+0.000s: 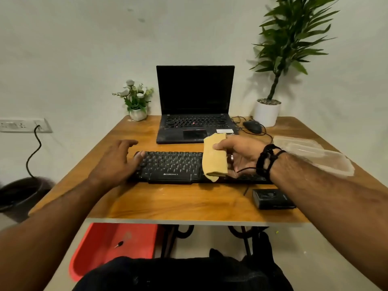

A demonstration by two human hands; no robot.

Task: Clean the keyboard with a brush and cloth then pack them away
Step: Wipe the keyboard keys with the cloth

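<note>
Keyboard [172, 168]: left hand [117, 158] flat on edge, right hand [239, 156] w/ cloth [214, 158] above.

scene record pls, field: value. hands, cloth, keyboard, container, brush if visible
left hand: open, fingers on keyboard's left end
right hand: holds cloth above keyboard
cloth: yellow, folded, draped over fingers
keyboard: black, on table, in front of laptop
container: clear plastic, table's right side
brush: not identifiable
</note>
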